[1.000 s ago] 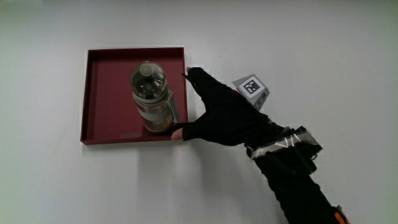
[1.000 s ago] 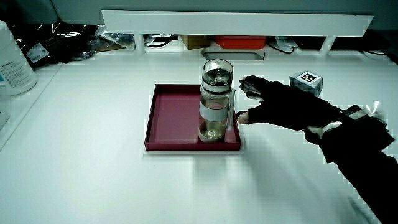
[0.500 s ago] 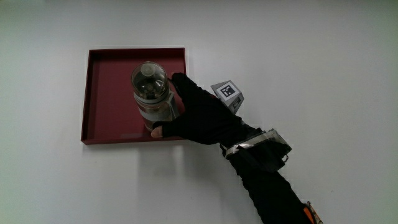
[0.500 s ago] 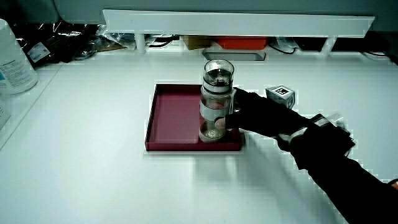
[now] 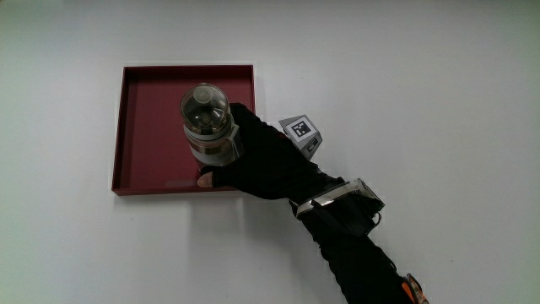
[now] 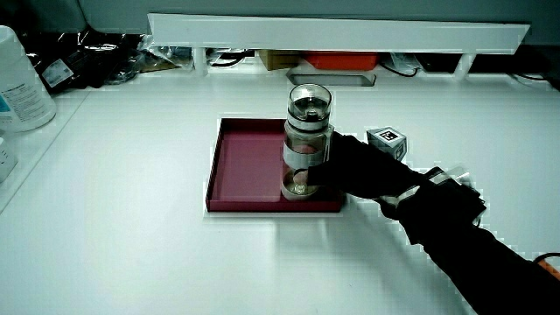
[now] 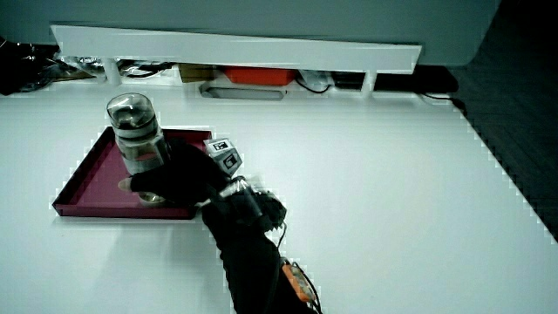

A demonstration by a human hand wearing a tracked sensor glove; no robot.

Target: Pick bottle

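Grasped low on its body by the black-gloved hand [image 5: 261,165], the clear glass bottle with a domed lid [image 5: 207,127] is kept upright inside the shallow dark-red square tray [image 5: 143,110].
Fingertips are hidden by the bottle; only the thumb [image 5: 205,179] is seen. The white table [image 6: 131,254] is bounded by a low white partition [image 6: 337,33], with clutter dimly seen past it.

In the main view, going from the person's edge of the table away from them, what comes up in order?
Forearm → hand closed on the bottle's lower body → bottle upright in the red tray → tray rim farthest from the person.
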